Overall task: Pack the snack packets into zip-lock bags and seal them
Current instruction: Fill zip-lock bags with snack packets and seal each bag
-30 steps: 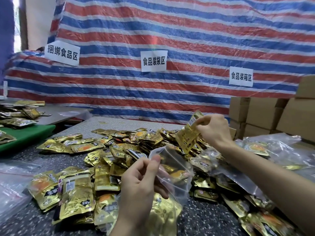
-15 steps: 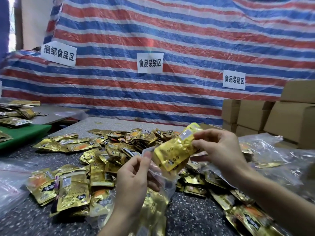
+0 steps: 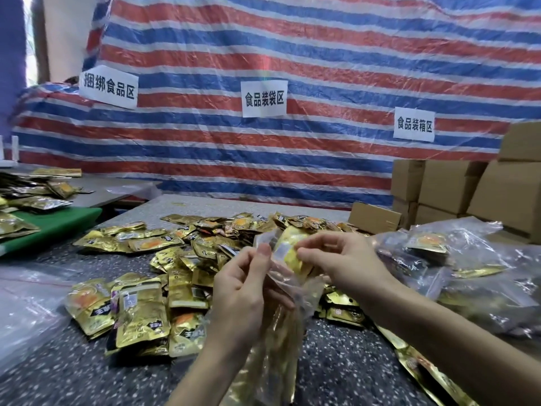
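Striped tarp point(image 3: 292, 54) hangs behind the speckled table point(image 3: 336, 361), where loose gold packets point(image 3: 175, 247) lie heaped in front of me. I have the left hand point(image 3: 243, 294) raised over that heap, thumb and fingers pinching one lip of a clear bag point(image 3: 304, 288) so that its mouth stands open. The bag hangs down toward me and already carries gold packets in its lower part. My right hand point(image 3: 345, 262) pinches one packet point(image 3: 295, 253) by its edge. That packet sits partway in the mouth, its lower end behind the plastic and its top above the rim, as far as I can tell. I judge the step in hand to be loading, not sealing. Next I would need to push the packet down past the zip strip, let go with the right hand without dragging it back out, and hold the lip apart with the left hand. Whether the bag has room for more I cannot tell from here. To the right lie filled bags point(image 3: 468, 273), near cardboard boxes point(image 3: 439, 186).
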`<act>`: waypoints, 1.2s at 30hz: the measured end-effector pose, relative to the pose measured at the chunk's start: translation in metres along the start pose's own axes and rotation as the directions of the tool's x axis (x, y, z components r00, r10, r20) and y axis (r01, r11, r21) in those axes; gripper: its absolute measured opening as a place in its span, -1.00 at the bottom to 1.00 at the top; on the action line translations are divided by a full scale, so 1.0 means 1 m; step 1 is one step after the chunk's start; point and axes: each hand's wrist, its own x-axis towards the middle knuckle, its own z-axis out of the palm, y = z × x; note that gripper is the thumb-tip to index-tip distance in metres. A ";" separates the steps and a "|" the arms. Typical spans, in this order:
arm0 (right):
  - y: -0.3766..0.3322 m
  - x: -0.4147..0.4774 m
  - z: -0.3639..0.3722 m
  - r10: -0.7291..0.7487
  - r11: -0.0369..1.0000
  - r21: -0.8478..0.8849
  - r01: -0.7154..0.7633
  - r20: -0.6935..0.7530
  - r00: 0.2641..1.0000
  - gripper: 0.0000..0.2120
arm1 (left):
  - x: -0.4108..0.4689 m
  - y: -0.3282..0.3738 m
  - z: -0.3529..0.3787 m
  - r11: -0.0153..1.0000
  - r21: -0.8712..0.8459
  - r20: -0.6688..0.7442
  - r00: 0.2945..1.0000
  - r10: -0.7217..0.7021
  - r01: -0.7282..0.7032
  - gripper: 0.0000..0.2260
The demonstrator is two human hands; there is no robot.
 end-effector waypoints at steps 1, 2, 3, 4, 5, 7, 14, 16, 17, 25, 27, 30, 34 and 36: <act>0.002 -0.002 0.001 0.010 0.999 -0.038 -0.006 0.106 0.994 -0.91 | 0.001 0.001 -0.001 1.000 -0.010 -0.015 1.000 0.013 -0.013 -0.66; 0.003 -0.006 0.002 -0.002 0.996 -0.084 0.018 0.194 0.981 -0.83 | 0.001 0.002 -0.002 1.000 -0.015 -0.030 0.999 0.026 -0.027 -0.66; 0.005 -0.009 0.002 -0.039 0.989 -0.131 0.074 0.253 0.967 -0.74 | 0.002 0.004 -0.003 0.999 -0.016 -0.043 0.998 0.040 -0.041 -0.65; 0.006 -0.012 0.001 -0.095 0.971 -0.184 0.151 0.282 0.955 -0.66 | 0.002 0.005 -0.002 0.998 -0.024 -0.050 0.997 0.053 -0.054 -0.65; 0.007 -0.014 0.000 -0.154 0.940 -0.252 0.229 0.287 0.946 -0.60 | 0.002 0.006 -0.002 0.997 -0.035 -0.052 0.997 0.063 -0.065 -0.65; 0.010 -0.018 -0.004 -0.233 0.873 -0.375 0.311 0.239 0.942 -0.59 | 0.002 0.007 -0.002 0.996 -0.049 -0.058 0.996 0.075 -0.078 -0.67; 0.008 -0.024 -0.019 -0.224 0.928 -0.262 0.263 0.172 0.959 -0.84 | -0.001 0.009 -0.002 0.992 0.047 -0.025 0.992 0.121 -0.120 -0.66; 0.005 -0.020 -0.027 -0.204 0.951 -0.190 0.245 0.211 0.956 -0.86 | 0.002 0.009 -0.009 0.965 0.206 -0.192 0.960 0.205 -0.165 -0.53; 0.005 -0.017 -0.031 -0.199 0.960 -0.145 0.240 0.247 0.948 -0.86 | 0.005 0.009 -0.015 0.938 0.301 -0.299 0.916 0.266 -0.174 -0.48; -0.001 0.001 -0.029 -0.293 0.886 0.442 0.138 0.305 0.906 -0.90 | 0.026 0.001 -0.042 0.904 0.282 -0.142 0.946 -0.291 0.321 -0.50; 0.002 0.003 -0.023 -0.318 0.858 0.486 0.169 0.243 0.916 -0.91 | 0.025 0.001 -0.037 0.920 0.213 -0.056 0.944 -0.324 0.329 -0.62; 0.009 0.003 -0.018 -0.329 0.858 0.456 0.236 0.136 0.934 -0.92 | 0.022 0.005 -0.034 0.970 0.137 -0.046 0.980 -0.196 0.200 -0.77; 0.017 0.000 -0.025 -0.359 0.925 0.159 0.345 0.065 0.931 -0.88 | 0.022 0.012 -0.037 0.976 0.206 -0.103 0.993 -0.056 0.077 -0.77; 0.019 -0.002 -0.029 -0.333 0.940 0.091 0.328 0.042 0.942 -0.81 | 0.022 0.014 -0.037 0.976 0.215 -0.119 0.993 -0.010 0.036 -0.76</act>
